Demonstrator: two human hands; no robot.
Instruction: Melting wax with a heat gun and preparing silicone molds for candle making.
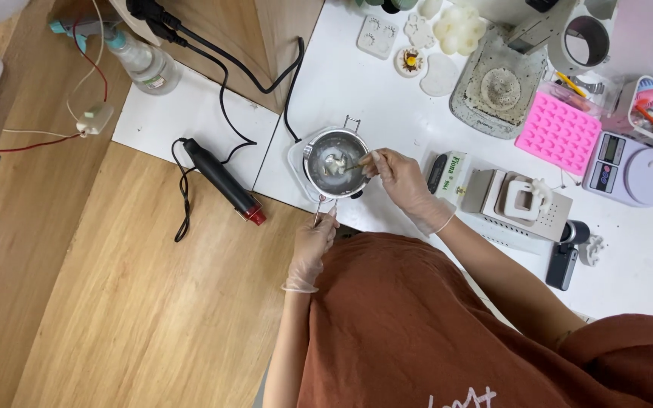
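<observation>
Nearest to the camera, a rust-brown shirt point(417, 332) fills the lower part of the view, and both arms reach forward from it. On both hands there are thin, clear gloves. The left hand point(313, 245) is closed around the thin wire handle point(318, 214) of a small metal pot point(335, 162); the fingers pinch it just at the near edge of the white table point(387, 98). The right hand point(398, 177) is just beside the pot on its right side, with fingers closed on a thin stick point(358, 165) whose tip goes down into the pot.

The pot is round, of shiny steel, and sits on a small white base near the front left corner of the table. Inside it I see pale, whitish lumps point(335, 160) in a grey, wet-looking bottom; whether they are soft or hard I cannot tell.

To the left, on the wooden floor point(115, 287), a black heat gun point(221, 180) with a red tip lies with its cable. Right of the pot lie a small box point(447, 174) and a white block mould point(524, 200). Farther back are a pink silicone mould point(558, 134), a pale purple scale point(625, 168), a grey tray point(496, 87) and several white cast shapes point(459, 29). A clear spray bottle point(141, 60) stands at the far left.
</observation>
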